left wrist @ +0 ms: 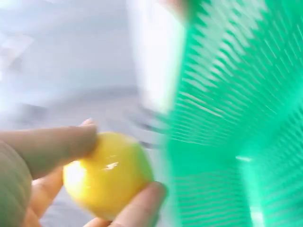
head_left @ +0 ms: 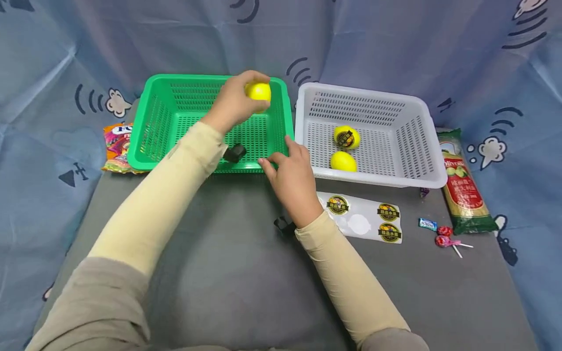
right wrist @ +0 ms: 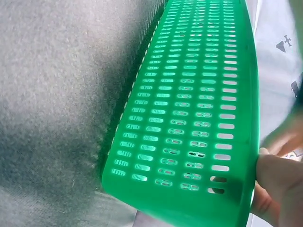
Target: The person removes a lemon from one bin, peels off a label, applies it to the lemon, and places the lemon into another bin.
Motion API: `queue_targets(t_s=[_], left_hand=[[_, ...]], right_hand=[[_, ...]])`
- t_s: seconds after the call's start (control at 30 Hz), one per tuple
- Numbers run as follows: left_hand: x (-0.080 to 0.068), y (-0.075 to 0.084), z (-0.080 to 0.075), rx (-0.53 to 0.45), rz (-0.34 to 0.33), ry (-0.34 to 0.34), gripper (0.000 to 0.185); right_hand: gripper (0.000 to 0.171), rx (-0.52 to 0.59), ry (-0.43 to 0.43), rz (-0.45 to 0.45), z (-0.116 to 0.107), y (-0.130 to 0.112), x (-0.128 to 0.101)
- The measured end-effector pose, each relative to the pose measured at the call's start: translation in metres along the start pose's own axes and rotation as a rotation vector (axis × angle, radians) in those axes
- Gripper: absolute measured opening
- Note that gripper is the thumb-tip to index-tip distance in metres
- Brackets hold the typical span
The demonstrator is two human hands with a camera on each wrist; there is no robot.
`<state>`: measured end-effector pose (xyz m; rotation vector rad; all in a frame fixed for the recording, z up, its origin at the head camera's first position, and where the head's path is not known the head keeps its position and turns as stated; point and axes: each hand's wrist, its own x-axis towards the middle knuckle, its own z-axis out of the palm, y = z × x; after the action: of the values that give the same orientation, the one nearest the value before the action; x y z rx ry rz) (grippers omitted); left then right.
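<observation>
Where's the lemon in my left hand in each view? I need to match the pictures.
Head: the lemon is upper middle, in the left hand, near the green basket's far right corner.
Left wrist: lower left, between the fingers, left of the basket.
Right wrist: not in it.
Shared landmark: the green basket, visible in all three.

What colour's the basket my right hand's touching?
The basket is green, best seen in the right wrist view.

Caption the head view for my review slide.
Left hand holds one yellow fruit near the green basket; right hand grips its rim; two more yellow fruits lie in the white basket.
</observation>
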<state>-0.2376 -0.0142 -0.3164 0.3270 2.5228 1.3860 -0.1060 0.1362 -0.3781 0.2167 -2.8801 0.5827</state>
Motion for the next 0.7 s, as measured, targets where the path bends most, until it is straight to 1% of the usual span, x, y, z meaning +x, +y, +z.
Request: queue_targets(t_s=[0.03,0.07,0.1,0.13,0.2,0.23,0.27,0.3,0.33,0.4,0.47,0.53,0.6,0.67,0.7], left_hand=[[-0.024,0.002,-0.007,-0.012,0.031,0.023,0.055],[-0.049,0.002,-0.011,-0.031,0.068,0.043,0.054],[-0.075,0.0,-0.012,-0.052,0.094,0.061,0.054],[-0.101,-0.004,-0.008,-0.064,0.117,0.081,0.055],[-0.145,-0.015,0.008,-0.059,0.146,0.111,0.057],[-0.162,-0.023,0.019,-0.062,0.144,0.114,0.058],[-0.175,-0.032,0.032,-0.071,0.127,0.111,0.06],[-0.184,-0.043,0.046,-0.058,0.106,0.105,0.06],[-0.189,-0.054,0.062,-0.033,0.094,0.098,0.06],[-0.191,-0.073,0.089,0.009,0.068,0.073,0.059],[-0.189,-0.084,0.109,0.067,0.066,0.055,0.058],[-0.188,-0.085,0.118,0.159,0.107,0.053,0.056],[-0.19,-0.077,0.12,0.254,0.136,0.072,0.056],[-0.192,-0.068,0.123,0.308,0.196,0.136,0.053],[-0.193,-0.063,0.126,0.324,0.235,0.171,0.05]], right_hand=[[0.036,0.002,0.002,-0.008,0.001,-0.001,0.001],[0.036,0.0,0.006,-0.012,0.002,-0.002,0.002],[0.036,-0.001,0.009,-0.01,0.003,-0.003,0.002],[0.035,-0.003,0.011,-0.007,0.004,-0.003,0.002],[0.035,-0.003,0.012,-0.001,0.004,-0.002,0.002],[0.035,-0.002,0.011,0.0,0.005,-0.002,0.002],[0.035,0.0,0.01,0.002,0.005,-0.002,0.002],[0.036,0.004,0.009,0.003,0.005,-0.001,0.002],[0.036,0.006,0.011,0.002,0.004,-0.001,0.002],[0.037,0.001,0.01,0.005,0.004,0.0,0.002],[0.038,-0.008,-0.001,0.007,0.003,0.001,0.003],[0.038,0.009,-0.018,0.003,0.001,0.003,0.003],[0.037,0.061,-0.026,0.003,-0.006,0.007,-0.002],[0.034,0.15,0.03,0.0,-0.018,0.015,-0.015],[0.032,0.198,0.074,0.01,-0.024,0.021,-0.024]])
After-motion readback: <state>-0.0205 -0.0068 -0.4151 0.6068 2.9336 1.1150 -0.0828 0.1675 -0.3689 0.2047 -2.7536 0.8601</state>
